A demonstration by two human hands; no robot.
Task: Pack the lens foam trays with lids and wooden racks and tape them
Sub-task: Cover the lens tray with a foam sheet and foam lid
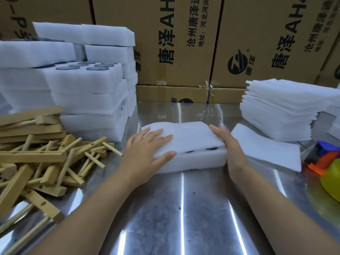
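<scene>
The table (184, 208) was bare metal, glossy and brushed, flecked with small dark scuffs. The foam tray (193, 161) and its lid (187, 133) were white foam, matt and finely grained (soft-edged rather than crisp). The stack of foam sheets (279, 107) and the stacked trays (82, 92) had the same dull finish; their lenses (97, 68) looked dark and smooth. The wooden racks (36, 153) were pale, unvarnished, matt wood. The cardboard boxes (165, 43) were matt brown, sealed with shiny clear tape (209, 89). The tape dispenser (322, 155) was smooth coloured plastic.

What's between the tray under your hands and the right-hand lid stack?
A single loose foam sheet lies flat on the table there, head view.
</scene>
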